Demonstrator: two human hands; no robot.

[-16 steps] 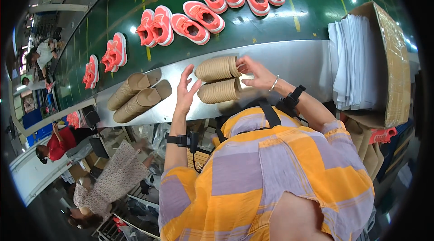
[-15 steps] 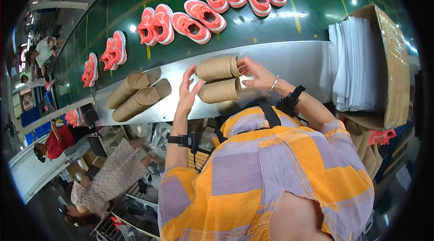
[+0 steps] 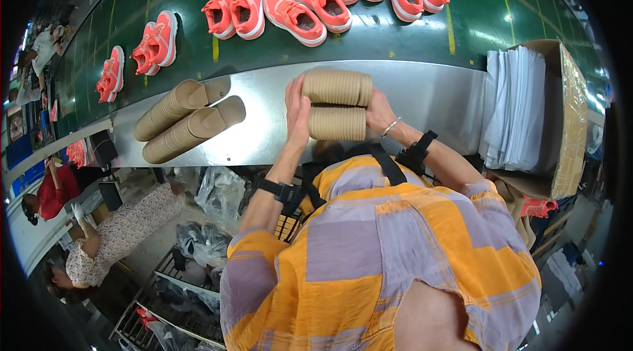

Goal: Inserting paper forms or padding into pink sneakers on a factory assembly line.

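Taking the held stacks as the centre of the clock, a row of coral shoes runs along the green belt from between 9 and 10 o'clock round to 1 o'clock; no brown piece can be made out in the nearer openings, and the leftmost pairs are too small to tell. At 9 o'clock a resting pair of brown stacks lies side by side on the metal desk, the end pieces jutting toward 2 o'clock. Neither hand touches this pair, so its stacking looks done, if less even than the held one.

Next comes the left grip, closed against the left ends of the held stacks, thumb on the near side. The held stacks sit between both hands at the desk, one on the 12 o'clock side and one on the 6; whether they are lifted or rest on the metal cannot be told. Their ends look fairly flush, so the squaring seems nearly complete, while the release is not yet made. The right grip presses in from 3 o'clock, its fingers mostly hidden. Farther out at 3 o'clock, white sheets stand in an open carton, untouched by either hand
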